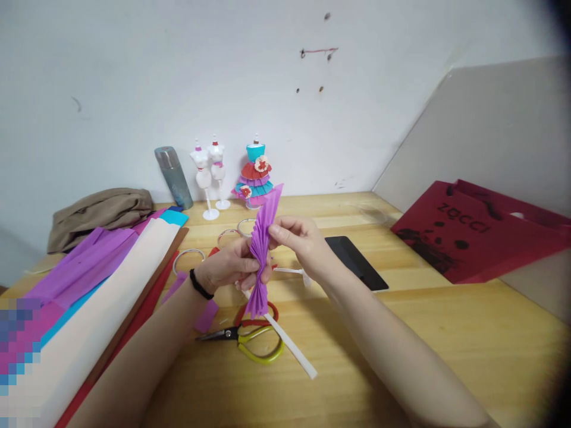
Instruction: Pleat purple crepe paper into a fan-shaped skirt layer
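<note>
Both our hands grip the pleated purple paper (260, 252) above the middle of the counter (423, 339). Our left hand (236, 261) is mostly closed, pinching the gathered folds between thumb and fingers; our right hand (298, 238), partly curled, pinches the upper part's edge. Below lie scissors (241, 334), blades towards the counter's left edge, and a white strip (292, 348).
</note>
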Tool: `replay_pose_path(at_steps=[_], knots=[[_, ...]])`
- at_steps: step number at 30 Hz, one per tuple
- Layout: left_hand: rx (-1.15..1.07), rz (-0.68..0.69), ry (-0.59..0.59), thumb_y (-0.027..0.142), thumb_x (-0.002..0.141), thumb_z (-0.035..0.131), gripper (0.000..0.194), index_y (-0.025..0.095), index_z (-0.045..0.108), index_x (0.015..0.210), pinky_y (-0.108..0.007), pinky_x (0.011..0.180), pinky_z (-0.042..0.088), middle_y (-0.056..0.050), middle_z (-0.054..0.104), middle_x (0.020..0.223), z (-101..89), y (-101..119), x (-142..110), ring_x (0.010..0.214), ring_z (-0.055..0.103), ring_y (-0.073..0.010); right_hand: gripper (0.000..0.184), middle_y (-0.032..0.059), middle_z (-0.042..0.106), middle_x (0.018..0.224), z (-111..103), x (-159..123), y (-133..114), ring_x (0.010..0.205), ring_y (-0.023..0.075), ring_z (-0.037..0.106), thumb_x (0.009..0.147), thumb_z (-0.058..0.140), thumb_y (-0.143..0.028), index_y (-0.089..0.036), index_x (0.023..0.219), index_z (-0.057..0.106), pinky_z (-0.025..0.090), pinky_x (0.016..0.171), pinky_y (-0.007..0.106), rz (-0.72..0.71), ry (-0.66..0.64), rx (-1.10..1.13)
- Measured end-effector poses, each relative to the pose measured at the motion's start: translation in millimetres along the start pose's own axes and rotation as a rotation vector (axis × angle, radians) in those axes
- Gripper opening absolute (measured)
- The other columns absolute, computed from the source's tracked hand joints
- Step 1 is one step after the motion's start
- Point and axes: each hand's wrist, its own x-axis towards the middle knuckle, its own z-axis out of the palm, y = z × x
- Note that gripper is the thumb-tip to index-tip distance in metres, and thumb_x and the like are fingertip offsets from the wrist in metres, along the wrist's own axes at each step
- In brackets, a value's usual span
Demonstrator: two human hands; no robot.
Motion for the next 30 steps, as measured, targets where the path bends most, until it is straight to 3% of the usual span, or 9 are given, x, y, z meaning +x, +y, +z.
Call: replay_pose_path(at_steps=[3, 13, 15, 19, 23, 30], knots=[[-0.008, 0.011, -0.02, 0.038, 0.072, 0.076, 0.03, 0.014, 0.064, 0.086, -0.016, 0.029, 0.031, -0.005, 0.068, 0.07, 0.1, -0.9, 1.0, 0.035, 0.051, -0.0063, 0.031, -0.0002, 0.063, 0.062, -0.2, 0.9, 1.7, 0.057, 0.0112, 0.056, 0.07, 0.071, -0.047, -0.016, 0.067, 0.067, 0.047, 0.062, 0.026, 0.0, -0.082, 0.051], [-0.044, 0.001, 0.046, 0.037, 0.071, 0.076, 0.034, 0.013, 0.067, 0.093, -0.017, 0.031, 0.029, -0.004, 0.067, 0.07, 3.8, 3.6, 2.0, 0.034, 0.045, -0.0037, 0.027, -0.0015, 0.06, 0.052, -3.7, 2.5, 4.4, 0.048, 0.0099, 0.052, 0.077, 0.066, -0.041, -0.016, 0.068, 0.065, 0.041, 0.056, 0.026, 0.013, -0.105, 0.106], [-0.04, 0.023, 0.111, 0.036, 0.07, 0.077, 0.032, 0.013, 0.066, 0.091, -0.016, 0.032, 0.026, -0.004, 0.067, 0.069, 3.7, 2.9, 3.0, 0.033, 0.042, -0.0024, 0.026, -0.0015, 0.06, 0.053, -4.8, 3.8, 4.4, 0.05, 0.0101, 0.053, 0.075, 0.067, -0.041, -0.016, 0.068, 0.065, 0.042, 0.057, 0.026, 0.029, -0.062, 0.077], [0.008, 0.109, 0.361, 0.032, 0.07, 0.076, 0.026, 0.012, 0.065, 0.083, -0.016, 0.035, 0.025, -0.004, 0.067, 0.071, 2.8, 1.1, 7.3, 0.036, 0.04, -0.0012, 0.021, -0.0025, 0.061, 0.057, -7.3, 9.1, 7.8, 0.055, 0.0112, 0.056, 0.065, 0.072, -0.036, -0.017, 0.072, 0.066, 0.045, 0.059, 0.027, 0.055, 0.113, -0.017], [0.035, 0.149, 0.56, 0.031, 0.069, 0.076, 0.022, 0.011, 0.066, 0.073, -0.016, 0.039, 0.026, 0.002, 0.054, 0.05, 5.0, 3.4, 12.1, 0.04, 0.041, -0.0034, 0.017, -0.001, 0.062, 0.061, -7.7, 12.2, 14.0, 0.059, 0.0136, 0.059, 0.063, 0.071, -0.031, -0.018, 0.071, 0.064, 0.048, 0.063, 0.03, 0.009, 0.189, -0.132], [0.113, 0.178, 0.703, 0.031, 0.062, 0.078, 0.024, 0.012, 0.065, 0.069, -0.018, 0.042, 0.032, 0.003, 0.054, 0.048, 13.3, 3.9, 16.6, 0.042, 0.045, -0.0053, 0.019, 0.001, 0.063, 0.065, -3.0, 7.8, 21.4, 0.06, 0.0147, 0.057, 0.07, 0.066, -0.03, -0.016, 0.083, 0.069, 0.046, 0.06, 0.03, -0.132, 0.197, -0.418]])
